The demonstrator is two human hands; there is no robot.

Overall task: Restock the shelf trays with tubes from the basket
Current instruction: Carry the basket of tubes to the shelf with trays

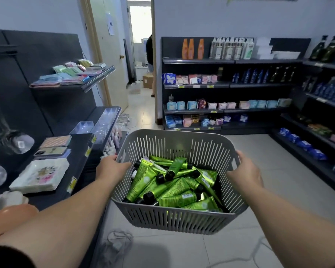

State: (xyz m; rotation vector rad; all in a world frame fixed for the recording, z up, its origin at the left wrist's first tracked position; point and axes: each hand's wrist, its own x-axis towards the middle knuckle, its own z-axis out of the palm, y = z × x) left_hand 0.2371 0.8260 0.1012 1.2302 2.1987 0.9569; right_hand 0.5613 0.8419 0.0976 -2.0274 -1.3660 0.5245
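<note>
three sides of the pale-walled shop room carry dark shelving (228, 85), and a light tiled floor (269, 151) runs to an open doorway at the back. we hold a grey slotted basket (174, 219) above that floor: our left hand (110, 169) grips its left rim, our right hand (244, 171) its right rim, fingers (240, 154) clamped round the edges. green tubes (174, 190) with black caps lie piled inside. clear shelf trays (106, 120) sit on the left shelf beyond the left hand. floral napkins (41, 175) lie nearer us, and a white cable (118, 238) sprawls on the floor below.
</note>
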